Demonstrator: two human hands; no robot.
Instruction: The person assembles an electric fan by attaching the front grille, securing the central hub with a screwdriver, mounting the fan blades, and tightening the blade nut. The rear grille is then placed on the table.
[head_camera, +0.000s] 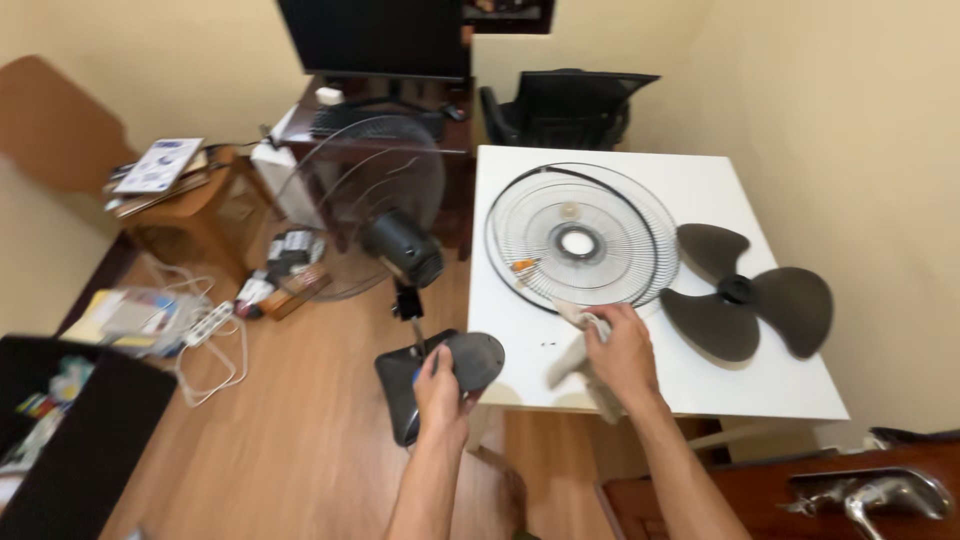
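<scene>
The right hand (622, 352) is closed on a pale cloth (580, 352), pressing it at the near rim of the wire fan guard (580, 238) lying flat on the white counter (720, 190) — dark fan blades (745, 300) just beside. The left hand (440, 392) grips the fan base (450, 372) over the floor — fingers wrapped around its edge.

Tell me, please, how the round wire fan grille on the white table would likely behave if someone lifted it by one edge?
The wire grille looks thin and open, so it is probably light for its size. Its fine wires may flex or bend slightly when lifted by one edge. Lying flat on the white table, it should slide rather than roll.
</scene>
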